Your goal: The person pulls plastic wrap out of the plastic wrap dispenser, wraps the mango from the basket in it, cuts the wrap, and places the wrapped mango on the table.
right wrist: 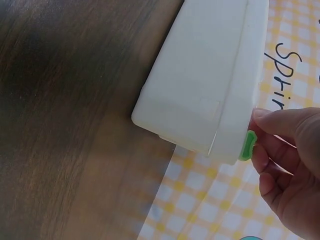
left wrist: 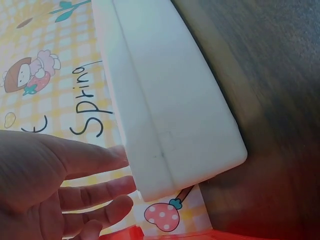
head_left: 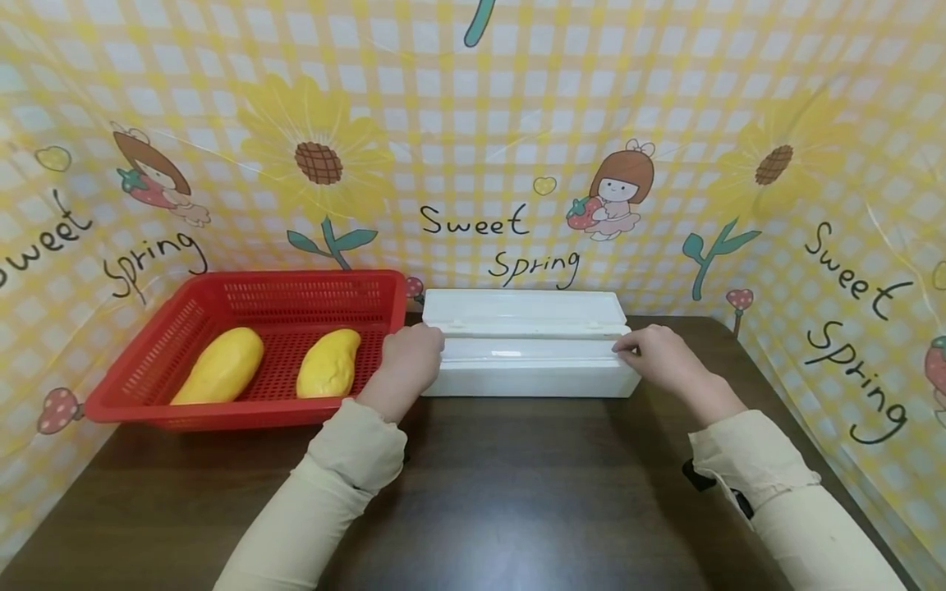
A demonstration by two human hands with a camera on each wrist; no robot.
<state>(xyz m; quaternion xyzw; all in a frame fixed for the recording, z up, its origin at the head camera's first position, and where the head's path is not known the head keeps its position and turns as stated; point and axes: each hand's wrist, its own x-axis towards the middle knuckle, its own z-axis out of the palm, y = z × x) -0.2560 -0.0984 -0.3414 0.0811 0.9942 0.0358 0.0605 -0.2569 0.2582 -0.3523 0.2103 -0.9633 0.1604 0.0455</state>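
A long white box (head_left: 528, 379), which looks like a plastic wrap dispenser, stands on the table with its lid (head_left: 525, 307) tipped back. My left hand (head_left: 411, 361) is at the box's left end; in the left wrist view, the thumb (left wrist: 117, 156) and forefinger meet its upper rim, other fingers loosely bent. At the right end, my right hand (head_left: 658, 355) pinches at the upper rim with thumb and forefinger. A green tab (right wrist: 248, 145) sits by those fingers. Whether any clear film lies between the fingertips cannot be made out.
Left of the box, close to my left hand, is a red plastic basket (head_left: 244, 417). Two yellow mango-like fruits lie in it, a longer one (head_left: 222, 365) and a shorter one (head_left: 328, 365). A checked, printed sheet (head_left: 473, 123) surrounds the dark wooden table (head_left: 517, 492).
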